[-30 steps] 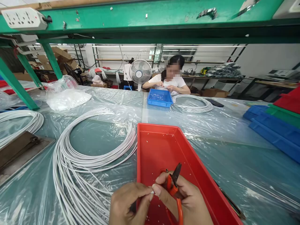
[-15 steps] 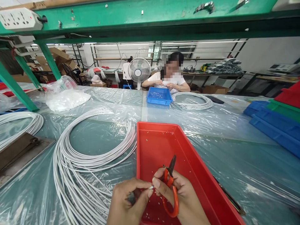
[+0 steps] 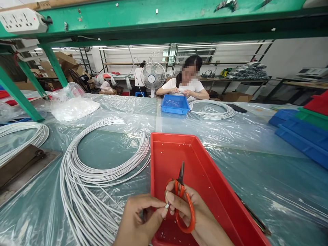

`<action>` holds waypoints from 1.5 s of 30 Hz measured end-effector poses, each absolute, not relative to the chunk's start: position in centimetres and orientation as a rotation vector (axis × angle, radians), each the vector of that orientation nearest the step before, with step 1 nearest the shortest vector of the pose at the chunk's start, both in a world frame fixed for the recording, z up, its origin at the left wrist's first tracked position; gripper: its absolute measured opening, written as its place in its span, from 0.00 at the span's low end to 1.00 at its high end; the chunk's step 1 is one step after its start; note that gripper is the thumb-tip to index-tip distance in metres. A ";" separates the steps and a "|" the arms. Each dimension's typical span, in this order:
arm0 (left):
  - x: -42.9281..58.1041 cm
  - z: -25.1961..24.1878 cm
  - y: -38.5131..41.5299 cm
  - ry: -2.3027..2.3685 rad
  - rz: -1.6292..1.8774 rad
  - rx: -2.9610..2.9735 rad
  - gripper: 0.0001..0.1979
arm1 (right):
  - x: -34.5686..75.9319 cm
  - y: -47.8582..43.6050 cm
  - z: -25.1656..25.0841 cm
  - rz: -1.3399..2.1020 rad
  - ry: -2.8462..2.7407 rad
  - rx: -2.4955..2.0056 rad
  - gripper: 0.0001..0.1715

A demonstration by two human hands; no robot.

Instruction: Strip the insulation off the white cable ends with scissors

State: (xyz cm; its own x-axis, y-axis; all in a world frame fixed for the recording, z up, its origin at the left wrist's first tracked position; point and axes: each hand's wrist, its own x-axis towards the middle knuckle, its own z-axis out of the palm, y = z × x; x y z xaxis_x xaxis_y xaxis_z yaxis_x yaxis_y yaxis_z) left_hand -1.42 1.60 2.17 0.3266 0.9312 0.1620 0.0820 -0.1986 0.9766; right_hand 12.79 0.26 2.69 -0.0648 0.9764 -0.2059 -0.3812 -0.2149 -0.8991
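My left hand pinches the tip of a thin white cable end over the near end of the red tray. My right hand is closed on red-handled scissors, blades shut and pointing away from me, and its thumb and forefinger also pinch the same cable tip. A big coil of white cables lies on the plastic-covered table to the left of the tray.
Small white offcuts dot the red tray floor. Across the table a person sits behind a blue tray and another cable coil. Blue and green trays stack at right. A metal plate lies left, a green frame overhead.
The scissors in my right hand have swung upright and moved slightly left and away from me. Both hands stay pinched together on the cable tip.
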 end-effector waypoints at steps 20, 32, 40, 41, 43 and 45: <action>-1.3 1.4 1.1 1.080 1.308 1.620 0.05 | 12.1 0.0 2.3 1.318 -0.984 -0.981 0.05; -1.8 1.7 1.3 0.913 1.298 1.798 0.10 | 12.3 0.1 3.7 1.648 -0.728 -0.974 0.12; -1.6 1.7 0.9 0.921 1.359 1.702 0.09 | 12.3 0.3 3.5 1.611 -0.731 -1.003 0.12; -1.5 1.7 0.9 0.936 1.348 1.680 0.08 | 12.2 0.3 3.3 1.613 -0.739 -1.004 0.12; -1.5 1.6 1.0 0.989 1.304 1.607 0.05 | 12.1 0.3 2.8 1.586 -0.762 -1.021 0.12; -1.5 1.5 1.1 1.059 1.245 1.492 0.05 | 12.1 0.3 2.3 1.492 -0.859 -1.077 0.12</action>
